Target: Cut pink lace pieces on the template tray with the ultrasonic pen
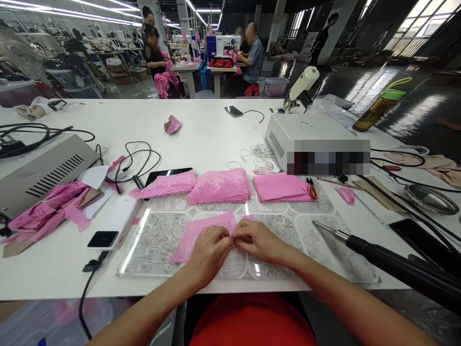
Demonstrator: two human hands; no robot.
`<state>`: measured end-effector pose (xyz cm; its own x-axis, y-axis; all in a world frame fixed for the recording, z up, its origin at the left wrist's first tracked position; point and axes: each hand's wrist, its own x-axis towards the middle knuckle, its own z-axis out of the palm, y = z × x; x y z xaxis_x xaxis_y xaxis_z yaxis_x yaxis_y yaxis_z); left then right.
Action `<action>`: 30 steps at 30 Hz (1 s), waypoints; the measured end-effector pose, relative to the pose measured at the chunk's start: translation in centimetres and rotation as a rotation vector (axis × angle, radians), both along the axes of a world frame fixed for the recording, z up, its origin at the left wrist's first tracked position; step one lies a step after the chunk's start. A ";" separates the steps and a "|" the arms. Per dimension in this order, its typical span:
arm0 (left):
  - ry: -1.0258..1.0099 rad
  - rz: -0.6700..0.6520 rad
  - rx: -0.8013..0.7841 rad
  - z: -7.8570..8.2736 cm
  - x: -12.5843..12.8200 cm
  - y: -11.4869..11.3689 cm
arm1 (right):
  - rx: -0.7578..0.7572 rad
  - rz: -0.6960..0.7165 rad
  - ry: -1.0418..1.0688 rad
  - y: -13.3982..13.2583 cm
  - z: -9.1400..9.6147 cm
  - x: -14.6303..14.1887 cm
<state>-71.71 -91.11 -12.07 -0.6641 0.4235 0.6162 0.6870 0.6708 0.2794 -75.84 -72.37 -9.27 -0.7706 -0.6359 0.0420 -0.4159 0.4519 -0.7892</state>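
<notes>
A pink lace fabric piece [190, 235] lies on a clear plastic mat [151, 240] in front of me. My left hand [212, 247] rests over its right part, fingers pinched on the fabric's edge. Close beside it, my right hand [257, 240] is pinched too, its fingertips meeting the left ones at the pink fabric. Exactly what lies between the fingertips is hidden. Behind the hands sit a folded pink lace stack [220, 186], a flatter lace stack [165, 183] and a plain pink fabric stack [281, 187]. Orange-handled snips [311, 189] lie on the plain stack's right end.
A black pen-like tool with a metal tip [374, 250] juts in from the right. Grey metal boxes stand at left [46, 168] and right [313, 132], with cables. A white power bank [120, 223] lies left; a brown bottle [378, 110] stands back right. People work at machines beyond.
</notes>
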 end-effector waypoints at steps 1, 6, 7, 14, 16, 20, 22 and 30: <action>-0.003 0.000 0.000 0.0 0.0 0.0 | 0.006 -0.002 0.007 -0.1 0.0 0.0; -0.031 -0.017 -0.011 0.0 0.0 -0.1 | -0.065 -0.072 0.013 -0.1 -0.3 0.2; -0.038 -0.020 -0.015 -0.1 -0.1 -0.1 | -0.083 -0.081 0.006 -0.1 -0.4 0.3; -0.070 -0.011 -0.037 -0.4 -0.3 -0.3 | -0.149 -0.183 -0.070 -0.3 0.2 -0.1; -0.091 -0.010 -0.027 -0.5 -0.3 -0.3 | -0.119 -0.168 -0.097 0.7 1.2 0.3; -0.139 -0.012 -0.016 0.1 0.0 -0.2 | 0.084 0.242 -0.296 4.8 3.1 2.4; -0.181 -0.030 -0.028 0.8 0.2 -0.2 | 0.221 0.347 -0.333 6.8 3.5 3.4; -0.124 -0.057 -0.073 1.7 0.8 -1.3 | 0.160 -0.090 0.084 5.2 2.3 2.1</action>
<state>-70.93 -92.38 -10.35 -0.7071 0.5029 0.4972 0.6875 0.6535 0.3167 -73.70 -67.20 -6.95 -0.8230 -0.5679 0.0120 -0.4290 0.6076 -0.6684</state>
